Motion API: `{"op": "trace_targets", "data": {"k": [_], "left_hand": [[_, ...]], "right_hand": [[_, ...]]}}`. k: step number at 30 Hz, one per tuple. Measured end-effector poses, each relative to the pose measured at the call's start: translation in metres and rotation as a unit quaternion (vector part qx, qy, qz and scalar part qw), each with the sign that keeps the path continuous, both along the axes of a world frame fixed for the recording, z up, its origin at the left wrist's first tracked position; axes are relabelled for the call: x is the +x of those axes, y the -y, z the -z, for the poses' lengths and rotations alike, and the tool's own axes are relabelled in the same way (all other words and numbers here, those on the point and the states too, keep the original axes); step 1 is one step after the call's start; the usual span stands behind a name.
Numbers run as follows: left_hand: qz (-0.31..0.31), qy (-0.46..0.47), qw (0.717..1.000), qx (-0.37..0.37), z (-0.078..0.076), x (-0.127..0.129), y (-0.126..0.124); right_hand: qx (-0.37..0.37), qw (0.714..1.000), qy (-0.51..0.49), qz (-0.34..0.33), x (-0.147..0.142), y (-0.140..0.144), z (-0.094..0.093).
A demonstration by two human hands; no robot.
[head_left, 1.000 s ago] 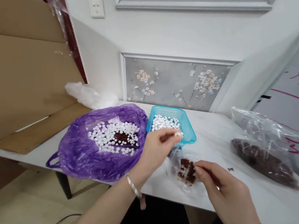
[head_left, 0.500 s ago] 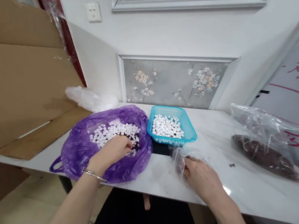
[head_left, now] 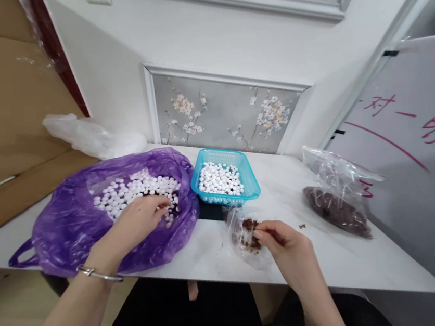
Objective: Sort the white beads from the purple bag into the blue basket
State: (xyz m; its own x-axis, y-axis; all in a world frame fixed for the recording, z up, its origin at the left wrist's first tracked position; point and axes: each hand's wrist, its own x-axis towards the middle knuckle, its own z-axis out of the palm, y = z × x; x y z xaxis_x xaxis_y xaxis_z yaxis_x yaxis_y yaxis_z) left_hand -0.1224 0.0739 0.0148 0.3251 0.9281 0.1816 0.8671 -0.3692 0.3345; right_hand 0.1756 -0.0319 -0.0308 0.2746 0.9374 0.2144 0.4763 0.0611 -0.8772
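Observation:
My left hand point(head_left: 141, 217) reaches over the open purple plastic bag point(head_left: 68, 201), fingers curled together in a pinch; whatever they hold is hidden. Small white balls point(head_left: 115, 195) with caps or beads' look fill the bag, and some dark red-brown bits show among them near my fingertips. My right hand point(head_left: 285, 247) is closed, thumb pressed to forefinger, at the mouth of a small clear plastic bag point(head_left: 237, 236) of tiny brown pieces point(head_left: 250, 227). What that pinch holds is too small to make out. Behind stands a turquoise basket point(head_left: 248, 175) of similar white balls point(head_left: 219, 178).
A larger clear bag point(head_left: 336, 207) with brown contents lies at the right of the white table point(head_left: 282, 176). A few brown bits point(head_left: 302, 225) lie loose. Cardboard point(head_left: 10, 103) stands on the left, a translucent bag point(head_left: 92, 135) at the back, and a whiteboard point(head_left: 418, 171) on the right.
My right hand has drawn back from inside the small clear bag, uncovering its brown pieces. My left hand stays over the purple bag. The view has turned right and down.

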Motion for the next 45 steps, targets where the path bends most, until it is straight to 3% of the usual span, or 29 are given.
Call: {"op": "trace_targets", "data": {"k": [3, 5, 7, 9, 11, 13, 16, 21, 27, 35, 45], "left_hand": [[0.003, 0.200, 0.980, -0.024, -0.011, 0.022, 0.019], [0.035, 0.415, 0.900, -0.129, -0.012, 0.046, 0.036], [0.067, 0.556, 0.785, -0.266, -0.007, 0.071, 0.054], [0.082, 0.626, 0.681, -0.370, 0.000, 0.093, 0.067], [0.087, 0.660, 0.612, -0.428, 0.006, 0.108, 0.076], [0.090, 0.676, 0.569, -0.459, 0.010, 0.115, 0.081], [0.115, 0.684, 0.532, -0.486, 0.010, 0.119, 0.084], [0.111, 0.697, 0.515, -0.487, 0.007, 0.120, 0.089], [0.103, 0.701, 0.530, -0.466, 0.007, 0.121, 0.093], [0.125, 0.679, 0.578, -0.434, 0.006, 0.117, 0.092], [0.120, 0.666, 0.631, -0.380, 0.001, 0.115, 0.093]], "right_hand": [[0.007, 0.997, -0.078, -0.014, -0.002, 0.000, 0.003], [0.015, 0.992, -0.124, -0.029, -0.005, 0.002, 0.002], [0.020, 0.987, -0.157, -0.041, -0.008, 0.007, 0.000], [0.027, 0.979, -0.193, -0.061, -0.011, 0.015, -0.003], [0.039, 0.966, -0.235, -0.097, -0.014, 0.023, -0.008], [0.056, 0.953, -0.269, -0.125, -0.018, 0.030, -0.015], [0.083, 0.949, -0.282, -0.116, -0.028, 0.038, -0.027], [0.160, 0.956, -0.230, -0.092, -0.039, 0.041, -0.038], [0.207, 0.966, -0.137, -0.072, -0.040, 0.043, -0.037], [0.196, 0.969, -0.132, -0.072, -0.042, 0.046, -0.035], [0.211, 0.968, -0.135, -0.026, -0.050, 0.046, -0.034]]}}
